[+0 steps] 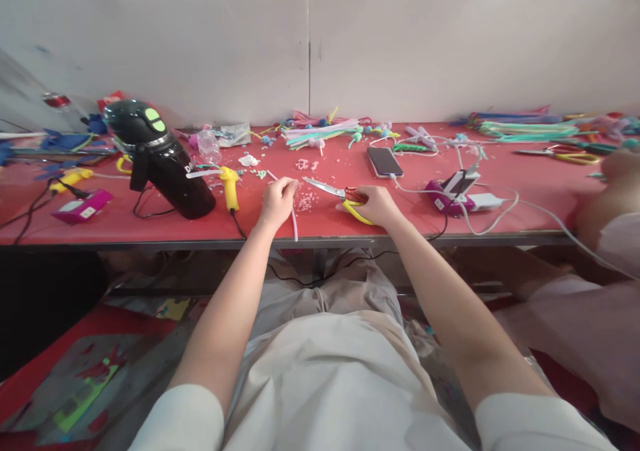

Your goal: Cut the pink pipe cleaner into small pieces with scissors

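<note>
Near the table's front edge, my left hand [278, 203] is closed around a pale pink pipe cleaner [295, 227], whose lower end hangs toward the edge. To its right, my right hand [374, 204] grips the yellow and red handles of a pair of scissors [327, 188]. The blades point left toward my left hand, and I cannot tell how far apart they are. Small pink clippings [306, 202] are scattered on the red table between the two hands. Slightly bigger pink bits [303, 164] lie just behind them.
A black bottle [173, 171] and a yellow glue gun [230, 188] stand to the left. Behind are bundled pipe cleaners [320, 131] and a phone [385, 162] on a cable. A purple power strip [440, 198] lies at right, near another person's arm [607, 191].
</note>
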### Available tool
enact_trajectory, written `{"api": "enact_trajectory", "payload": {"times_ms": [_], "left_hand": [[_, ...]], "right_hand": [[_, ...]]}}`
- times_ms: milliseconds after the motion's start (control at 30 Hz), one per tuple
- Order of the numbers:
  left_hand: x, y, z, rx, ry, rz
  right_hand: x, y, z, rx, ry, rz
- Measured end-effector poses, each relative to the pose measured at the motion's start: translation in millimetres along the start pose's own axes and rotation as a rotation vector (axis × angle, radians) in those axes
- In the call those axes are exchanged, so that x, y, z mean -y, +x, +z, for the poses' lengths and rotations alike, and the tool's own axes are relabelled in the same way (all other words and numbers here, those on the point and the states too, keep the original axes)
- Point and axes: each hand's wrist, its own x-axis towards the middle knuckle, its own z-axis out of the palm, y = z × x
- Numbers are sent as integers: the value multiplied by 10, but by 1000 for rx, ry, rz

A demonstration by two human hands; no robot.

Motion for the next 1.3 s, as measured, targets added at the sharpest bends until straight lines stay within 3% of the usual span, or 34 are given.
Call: {"api": "enact_trajectory", "payload": {"times_ms": [400, 1300], "left_hand": [[87, 12, -33, -22, 36, -8], [62, -5, -24, 26, 61, 22]], "right_hand": [[15, -9, -1, 26, -21, -5], [-6, 15, 2, 36, -54, -2]]}}
